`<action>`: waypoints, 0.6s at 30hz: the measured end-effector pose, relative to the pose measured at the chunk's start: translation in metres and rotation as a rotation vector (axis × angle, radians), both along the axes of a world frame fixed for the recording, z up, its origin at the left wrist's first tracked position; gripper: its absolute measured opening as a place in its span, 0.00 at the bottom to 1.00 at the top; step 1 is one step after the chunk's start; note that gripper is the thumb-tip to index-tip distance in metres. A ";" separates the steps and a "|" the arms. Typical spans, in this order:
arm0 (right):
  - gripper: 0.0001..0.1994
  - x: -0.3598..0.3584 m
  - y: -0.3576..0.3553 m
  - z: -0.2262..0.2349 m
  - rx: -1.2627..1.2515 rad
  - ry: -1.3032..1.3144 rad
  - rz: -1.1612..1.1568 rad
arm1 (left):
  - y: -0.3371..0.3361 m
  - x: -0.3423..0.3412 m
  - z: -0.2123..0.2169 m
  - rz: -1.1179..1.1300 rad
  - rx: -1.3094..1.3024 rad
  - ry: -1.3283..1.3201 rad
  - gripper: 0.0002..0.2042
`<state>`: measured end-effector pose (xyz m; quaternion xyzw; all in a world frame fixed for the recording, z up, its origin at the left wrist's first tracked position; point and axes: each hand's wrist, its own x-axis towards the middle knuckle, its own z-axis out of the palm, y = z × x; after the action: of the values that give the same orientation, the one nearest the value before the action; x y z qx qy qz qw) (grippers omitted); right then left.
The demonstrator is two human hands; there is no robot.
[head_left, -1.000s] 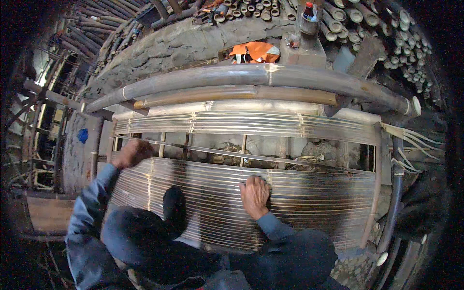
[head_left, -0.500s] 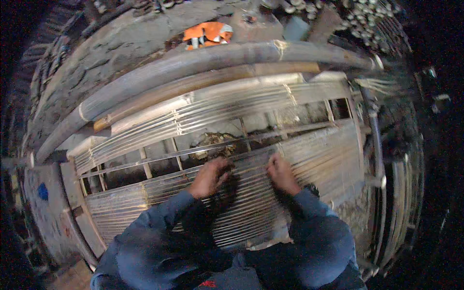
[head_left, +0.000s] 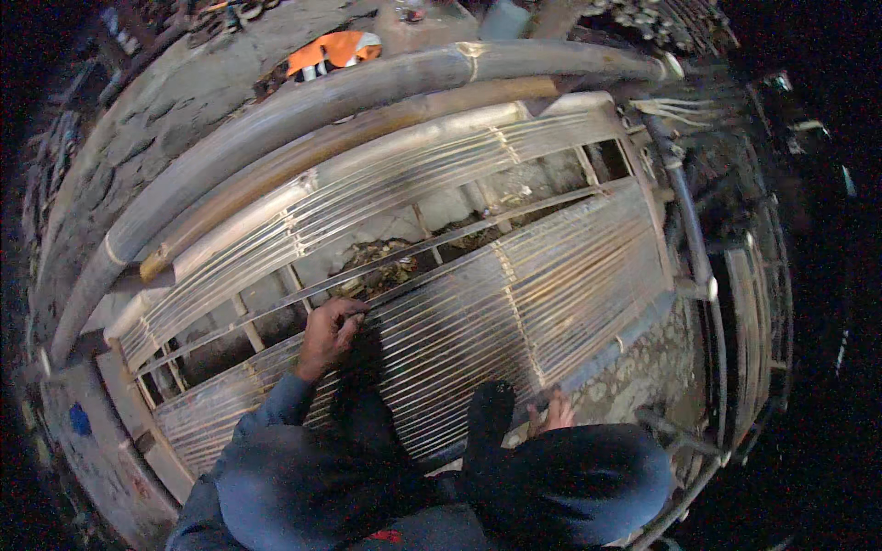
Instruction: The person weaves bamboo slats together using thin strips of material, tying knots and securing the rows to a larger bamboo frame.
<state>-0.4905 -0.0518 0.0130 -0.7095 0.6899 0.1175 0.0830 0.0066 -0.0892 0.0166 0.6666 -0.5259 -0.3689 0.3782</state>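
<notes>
Under my hands spreads a panel of thin, parallel bamboo-like slats (head_left: pixel 441 354), with pale lashings (head_left: pixel 510 294) crossing it. My left hand (head_left: pixel 329 338) is at the panel's far edge, thumb and fingers pinched together. What they hold, if anything, is too small to make out. My right hand (head_left: pixel 554 415) is low at the panel's near edge, beside a rounded pole (head_left: pixel 597 360). Its fingers look stretched out and slightly apart, and my right knee hides part of it.
Beyond a gap with crossbars (head_left: pixel 424 225) lies a second band of slats (head_left: pixel 386 188). Thick bamboo poles (head_left: pixel 367 92) run behind it. An orange and white piece (head_left: pixel 333 53) lies on the ground past them. At the right stand an upright pole (head_left: pixel 684 211) and another slatted piece (head_left: pixel 749 321).
My right hand has dropped from the panel's far edge to its near edge. My left hand stays near the far edge, its fingers now pinched. The whole view has shifted.
</notes>
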 end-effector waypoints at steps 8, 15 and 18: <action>0.14 -0.114 -0.070 -0.003 0.824 -1.080 -0.493 | -0.074 -0.083 0.019 0.072 -0.273 -0.343 0.09; 0.04 -0.039 -0.161 0.143 0.260 -2.046 -0.504 | -0.118 -0.102 -0.044 0.164 0.340 0.043 0.10; 0.06 0.024 -0.201 0.160 0.029 -2.235 -0.870 | -0.116 -0.089 -0.052 0.154 0.323 0.106 0.11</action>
<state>-0.4663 -0.2524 0.1729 -0.1255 0.4169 -0.5937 0.6767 -0.0827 -0.2055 -0.0359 0.7364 -0.3866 -0.4534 0.3204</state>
